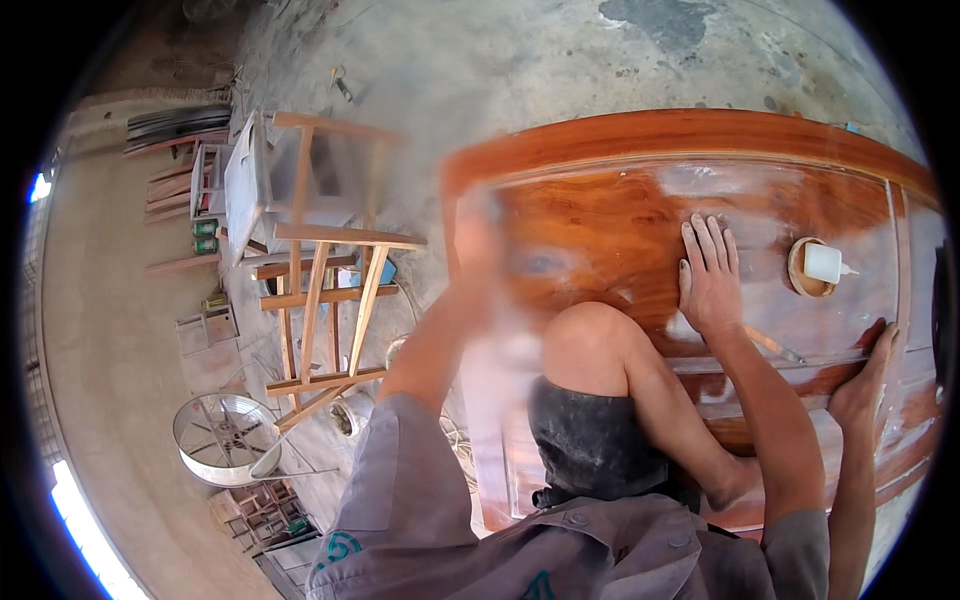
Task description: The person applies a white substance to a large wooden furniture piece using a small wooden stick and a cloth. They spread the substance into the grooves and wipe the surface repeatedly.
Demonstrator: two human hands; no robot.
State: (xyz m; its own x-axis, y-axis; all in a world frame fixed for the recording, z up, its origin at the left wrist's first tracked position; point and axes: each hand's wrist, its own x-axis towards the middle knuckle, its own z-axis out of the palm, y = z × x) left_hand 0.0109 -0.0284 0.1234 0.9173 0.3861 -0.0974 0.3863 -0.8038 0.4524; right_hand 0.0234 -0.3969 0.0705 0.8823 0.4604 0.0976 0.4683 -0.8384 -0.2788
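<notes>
1. One large red-brown wooden panel with a raised frame border (590, 215) is spreading across the right-hand part of the view, its varnished-looking grain showing between whitish, dusty patches.
2. One right hand (712, 270), bare, is pressing palm down on the panel near its middle; the fingers are extending straight and slightly parted, gripping nothing.
3. One left hand (478, 235), bare and strongly blurred, is reaching to the panel's left end; whether its fingers are closing on anything, one cannot tell.
4. One slim wooden-handled tool with a thin dark tip (772, 343) is lying on the panel, just beside the right wrist.
5. One round tan bowl (798, 268) is standing on the panel, to the right of the right hand and apart from it.
6. One white squarish bottle with a narrow pointed nozzle (823, 264) is overlapping the bowl, its nozzle pointing right; whether it is lying inside or across the rim is unclear.
7. One bent bare knee (590, 345) is rising between the two arms, with black dusty cloth (600, 440) covering the thigh below it.
8. Several pale, unpainted wooden frames with slanting legs (320, 300) are standing at left on the grey stained concrete floor (450, 60).
9. One round metal-rimmed wheel-like piece with spokes (228, 438) is resting at lower left, near the frames.
10. Two green cans (205, 237) are standing farther left, below stacked reddish boards (170, 195).
</notes>
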